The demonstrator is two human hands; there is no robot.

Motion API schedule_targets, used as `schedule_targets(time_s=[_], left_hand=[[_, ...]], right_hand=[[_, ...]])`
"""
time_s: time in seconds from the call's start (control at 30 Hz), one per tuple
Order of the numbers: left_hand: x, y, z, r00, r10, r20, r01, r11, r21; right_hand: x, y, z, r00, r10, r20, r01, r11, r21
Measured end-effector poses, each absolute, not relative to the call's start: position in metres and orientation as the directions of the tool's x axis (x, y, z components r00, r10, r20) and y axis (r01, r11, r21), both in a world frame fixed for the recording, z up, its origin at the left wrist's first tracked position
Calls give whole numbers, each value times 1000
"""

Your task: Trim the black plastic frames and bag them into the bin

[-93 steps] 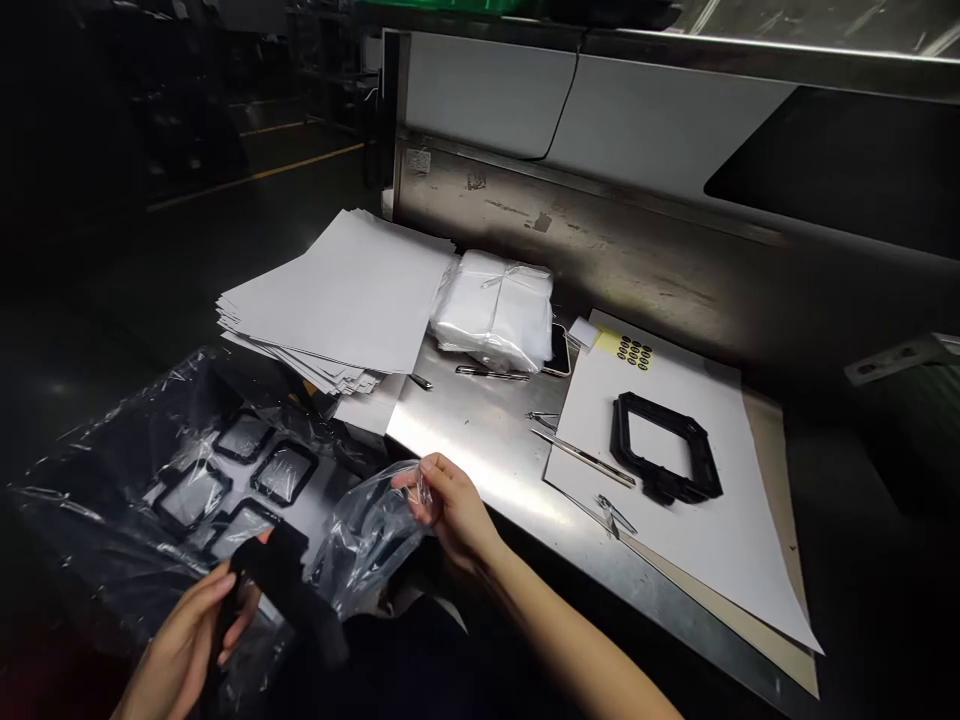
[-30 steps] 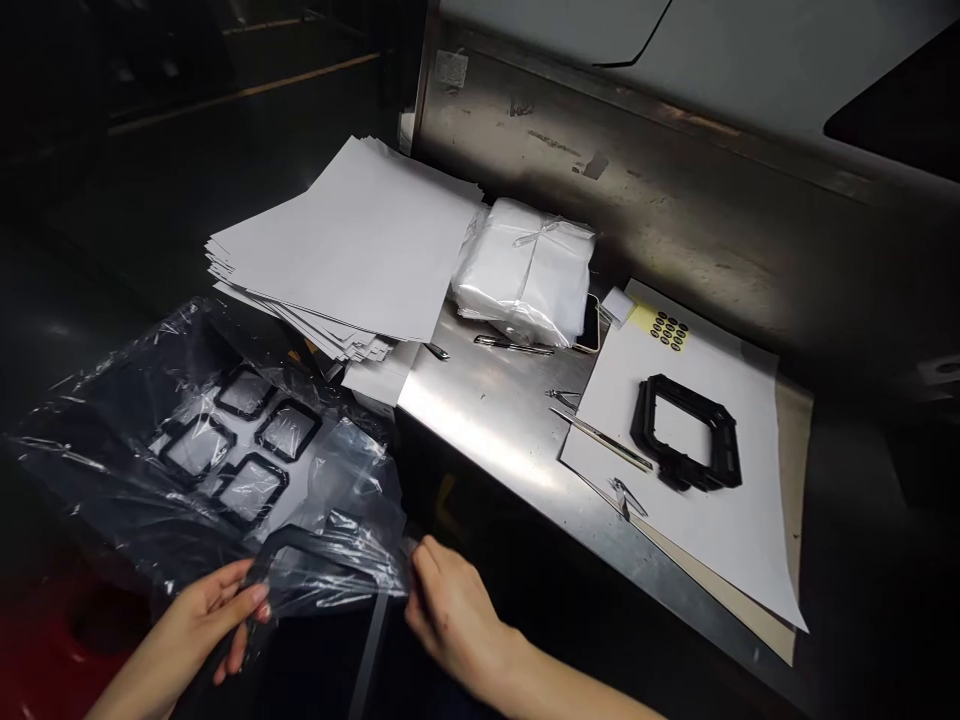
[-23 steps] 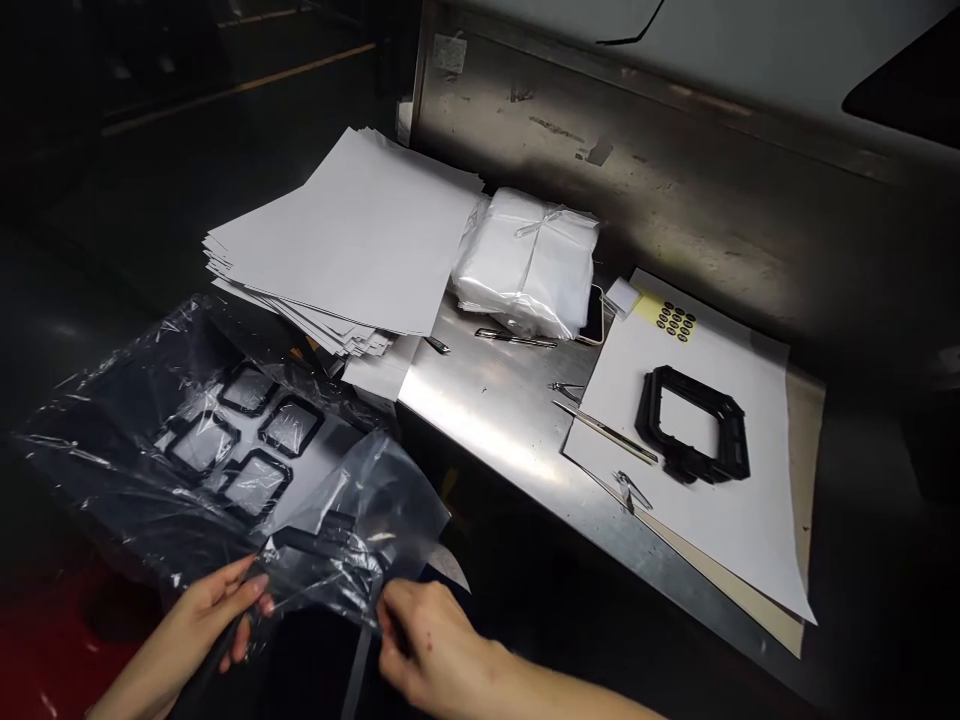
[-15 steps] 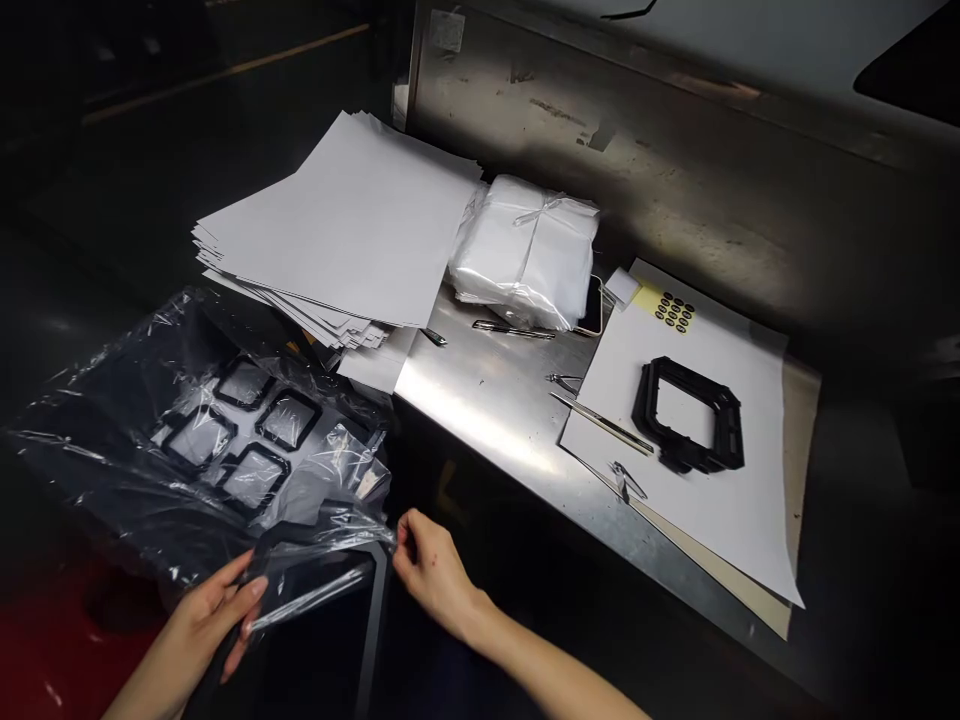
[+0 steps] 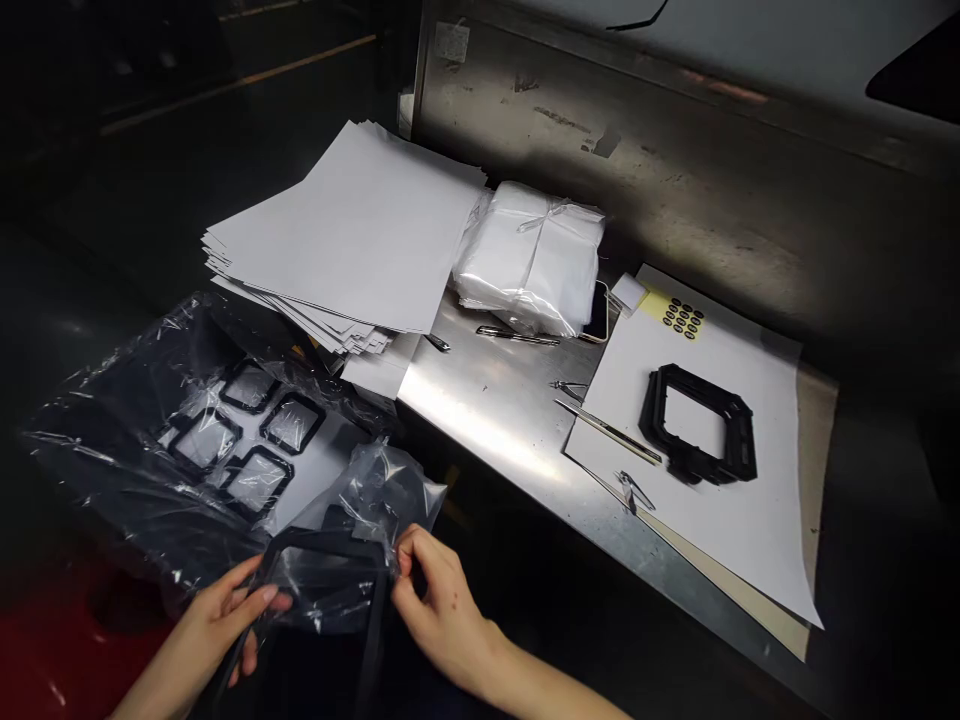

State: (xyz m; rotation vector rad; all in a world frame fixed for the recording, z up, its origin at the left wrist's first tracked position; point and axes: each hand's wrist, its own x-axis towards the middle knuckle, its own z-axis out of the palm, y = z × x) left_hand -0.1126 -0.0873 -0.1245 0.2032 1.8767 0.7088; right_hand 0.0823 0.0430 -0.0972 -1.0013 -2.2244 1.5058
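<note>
My left hand point(image 5: 232, 622) grips the left side of a black plastic frame point(image 5: 330, 543) low in the view, fingers closed round its edge. Over the frame's upper part lies a small clear plastic bag point(image 5: 394, 480), crumpled and bulging at the far end. At the frame's right corner, my right hand point(image 5: 446, 605) pinches the bag's edge between thumb and fingers. Just beyond, several bagged black frames point(image 5: 292, 423) lie on a pale sheet inside a large clear plastic liner point(image 5: 112, 440). The lower end of the held frame fades into shadow.
A metal bench point(image 5: 480, 400) carries a stack of white sheets point(image 5: 352, 230), a tied bundle of plastic bags point(image 5: 532, 255), a phone point(image 5: 598, 312), tweezers point(image 5: 611, 432), nippers point(image 5: 634, 492), a yellow label sheet point(image 5: 681, 312) and another black frame point(image 5: 654, 420) on white paper point(image 5: 735, 540).
The small bag has shifted over the frame and now puffs out past its far end. My right hand stays pinched at the corner, slightly lower and further right. The view has shifted slightly.
</note>
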Motion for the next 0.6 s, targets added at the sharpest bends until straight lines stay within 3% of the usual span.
schedule_targets(time_s=[0.07, 0.17, 0.2, 0.23, 0.33, 0.43, 0.6], left_hand=[[-112, -85, -127, -427, 444, -788, -164, 819, 550], [-114, -87, -131, -442, 429, -788, -153, 829, 537], [-115, -88, -132, -437, 422, -794, -156, 834, 529], [-117, -90, -133, -428, 416, -803, -157, 840, 519], [-122, -93, -136, -369, 387, -845, -158, 870, 468], [-123, -85, -137, -286, 368, -885, -156, 893, 422], [-114, -67, -119, -115, 417, -901, -116, 896, 429]], right_hand=[[75, 39, -92, -822, 535, -194, 338, 184, -923], [73, 32, -88, -963, 86, -257, 262, 54, -964], [76, 30, -89, -953, 34, -300, 301, 32, -953], [79, 29, -91, -929, 61, -365, 367, 39, -929], [90, 27, -99, -811, 326, -485, 547, 129, -827], [97, 32, -104, -824, 433, -365, 496, 242, -834], [104, 51, -94, -764, 645, -15, 389, 442, -808]])
